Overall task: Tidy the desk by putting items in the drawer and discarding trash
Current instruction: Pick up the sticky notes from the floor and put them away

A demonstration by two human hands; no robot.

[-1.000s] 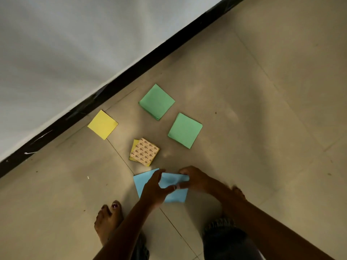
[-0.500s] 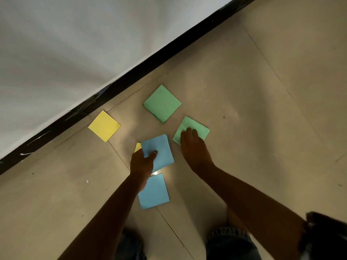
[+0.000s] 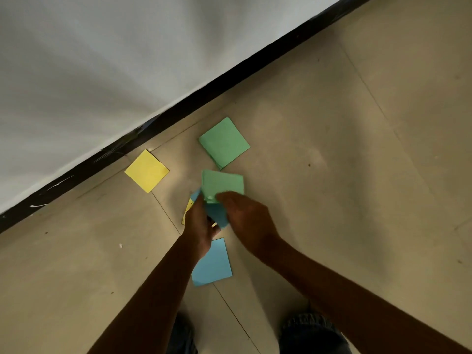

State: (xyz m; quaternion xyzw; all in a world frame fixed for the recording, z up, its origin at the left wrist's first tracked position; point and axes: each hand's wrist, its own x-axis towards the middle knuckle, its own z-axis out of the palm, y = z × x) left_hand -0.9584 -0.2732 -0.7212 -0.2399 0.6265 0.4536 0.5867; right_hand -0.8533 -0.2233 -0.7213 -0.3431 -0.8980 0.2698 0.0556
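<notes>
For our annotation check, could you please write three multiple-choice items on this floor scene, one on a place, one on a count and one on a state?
1. Where does the yellow pad lie?
A. By the black baseboard, apart from the hands
B. Under the right hand
C. On the blue pad

2. How many green pads show?
A. One
B. Two
C. Four

3. What is the right hand doing?
A. Resting flat on the floor
B. Hanging idle
C. Holding a green pad

Key: 1 A, it sits alone on the tile near the baseboard. 2 B, one green pad on the floor and one in the right hand. 3 C, its fingers curl on the green pad's near edge, beside the left hand, which holds a blue pad.
</notes>
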